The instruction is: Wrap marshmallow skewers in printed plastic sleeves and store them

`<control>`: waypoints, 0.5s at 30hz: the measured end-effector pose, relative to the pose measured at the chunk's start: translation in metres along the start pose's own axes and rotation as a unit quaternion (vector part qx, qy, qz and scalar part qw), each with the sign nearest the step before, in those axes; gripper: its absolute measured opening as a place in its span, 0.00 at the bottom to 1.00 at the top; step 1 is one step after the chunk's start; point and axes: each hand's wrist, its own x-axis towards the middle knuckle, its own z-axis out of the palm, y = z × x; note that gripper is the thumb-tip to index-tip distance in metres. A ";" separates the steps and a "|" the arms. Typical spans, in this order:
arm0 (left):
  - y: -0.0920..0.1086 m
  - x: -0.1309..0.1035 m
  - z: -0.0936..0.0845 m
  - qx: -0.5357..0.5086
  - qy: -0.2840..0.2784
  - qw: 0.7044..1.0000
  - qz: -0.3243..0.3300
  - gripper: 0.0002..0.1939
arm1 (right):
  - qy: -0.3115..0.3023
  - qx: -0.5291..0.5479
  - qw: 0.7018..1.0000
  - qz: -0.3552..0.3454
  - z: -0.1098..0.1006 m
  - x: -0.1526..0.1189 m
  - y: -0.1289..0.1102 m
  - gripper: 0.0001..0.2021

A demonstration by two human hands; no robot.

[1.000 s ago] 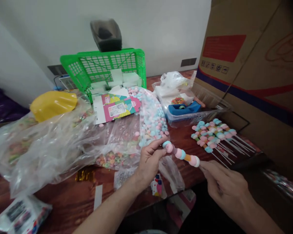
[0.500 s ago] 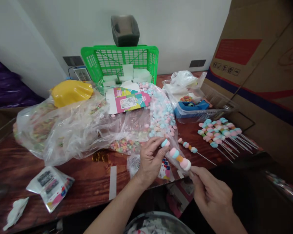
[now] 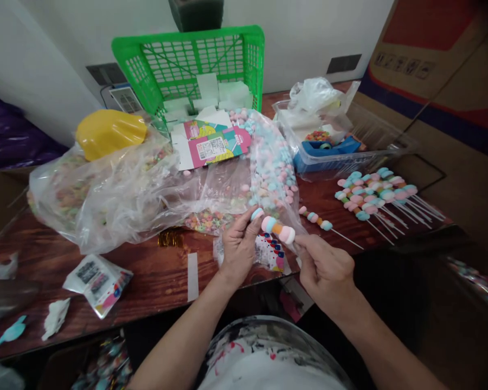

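My left hand (image 3: pixel 238 249) pinches a blue-and-pink marshmallow (image 3: pixel 257 213) at the far end of a candy skewer. In my right hand (image 3: pixel 327 268), closed near the lower end, is the marshmallow skewer (image 3: pixel 271 224); the fingers hide its stick. Pastel marshmallows and an orange ring-like candy line up along it. Just right of my hands, another marshmallow skewer (image 3: pixel 318 219) lies on the wooden table. Beyond my left hand spreads a clear bag of pink and blue marshmallows (image 3: pixel 273 168). Finished-looking skewers (image 3: pixel 370 192) lie piled at the right.
A green basket (image 3: pixel 187 36) stands at the back, printed cartons (image 3: pixel 213 147) before it. A clear tray (image 3: pixel 350 160) holds a blue tape dispenser (image 3: pixel 329 147). At left are a bag of ring candies (image 3: pixel 71 189), a yellow bowl-like object (image 3: pixel 109 132) and printed pouches (image 3: pixel 100 284).
Both hands have moved up and left in view with the skewer. The marshmallow in my left fingers now sits closer to the others. The camera view has tilted down.
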 end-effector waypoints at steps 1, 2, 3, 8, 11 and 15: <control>-0.002 -0.004 -0.005 0.012 -0.013 1.000 -0.002 0.22 | -0.009 0.004 1.000 0.012 -0.001 -0.002 0.005 0.11; -0.003 -0.008 -0.013 0.051 -0.039 0.998 0.007 0.25 | -0.013 0.004 0.999 0.033 -0.004 -0.005 0.011 0.10; -0.003 -0.013 -0.021 0.116 -0.078 0.990 0.028 0.27 | -0.010 -0.001 0.998 0.063 -0.008 -0.009 0.017 0.08; 0.002 -0.029 -0.048 0.520 -0.351 0.764 0.148 0.15 | -0.023 -0.005 0.986 0.168 -0.027 -0.027 0.041 0.05; -0.001 -0.027 -0.047 0.615 -0.402 0.662 0.146 0.13 | -0.055 0.020 0.988 0.144 -0.022 -0.033 0.038 0.06; -0.004 -0.023 -0.042 0.655 -0.405 0.614 0.173 0.14 | -0.055 0.038 0.986 0.154 -0.016 -0.039 0.034 0.05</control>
